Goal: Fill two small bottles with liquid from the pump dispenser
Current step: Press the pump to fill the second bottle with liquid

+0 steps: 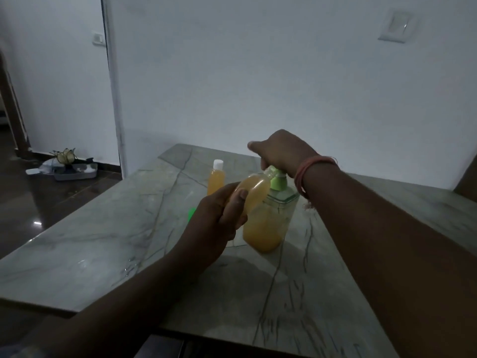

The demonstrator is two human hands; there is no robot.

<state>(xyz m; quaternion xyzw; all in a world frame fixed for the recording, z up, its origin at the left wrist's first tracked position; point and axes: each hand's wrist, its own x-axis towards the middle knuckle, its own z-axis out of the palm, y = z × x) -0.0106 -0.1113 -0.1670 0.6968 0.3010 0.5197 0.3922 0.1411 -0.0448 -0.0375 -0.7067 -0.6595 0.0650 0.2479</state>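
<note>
Table [108, 244]: polished veined stone, glossy. Pump dispenser [273, 223]: clear smooth plastic, green plastic collar. 2 small bottles [254, 192] [216, 180]: translucent plastic. Floor [51, 197], 9 o'clock: dark, glossy.

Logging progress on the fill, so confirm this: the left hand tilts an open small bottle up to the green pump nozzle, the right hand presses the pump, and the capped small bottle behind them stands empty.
Wrong on one point: the head view shows the capped small bottle holding orange liquid, not empty. The rest stands.
</note>
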